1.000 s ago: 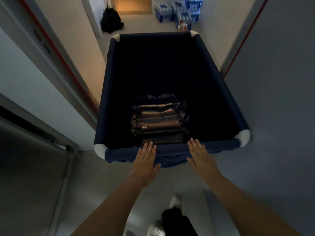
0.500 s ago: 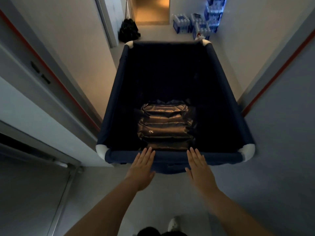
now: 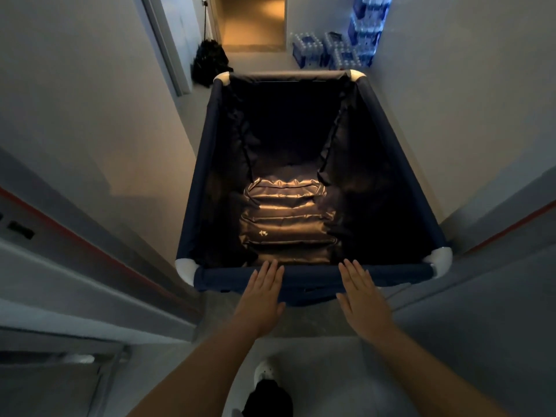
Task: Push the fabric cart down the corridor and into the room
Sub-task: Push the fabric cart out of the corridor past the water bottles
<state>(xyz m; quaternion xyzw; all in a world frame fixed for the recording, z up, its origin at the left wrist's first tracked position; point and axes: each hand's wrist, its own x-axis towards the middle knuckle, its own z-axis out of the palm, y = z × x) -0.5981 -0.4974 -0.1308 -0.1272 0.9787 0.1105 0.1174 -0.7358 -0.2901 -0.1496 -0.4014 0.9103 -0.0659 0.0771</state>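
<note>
A dark blue fabric cart (image 3: 400, 152) with white corner joints fills the middle of the head view, pointing down the corridor. A shiny padded bundle (image 3: 285, 221) lies at its bottom near me. My left hand (image 3: 261, 296) lies flat with fingers straight against the cart's near rail, left of centre. My right hand (image 3: 361, 293) presses flat on the same rail, right of centre. Neither hand curls around the rail.
Corridor walls close in on both sides, with red-striped door frames (image 3: 90, 245) beside the cart's near corners. Ahead, a black bag (image 3: 210, 63) sits at the left wall, stacked water-bottle packs (image 3: 337, 52) at the right, and a lit doorway (image 3: 252, 22) beyond.
The cart has rolled forward through the door frame and straightened along the corridor. Both hands stayed flat on the near rail. The bottle packs and black bag are closer.
</note>
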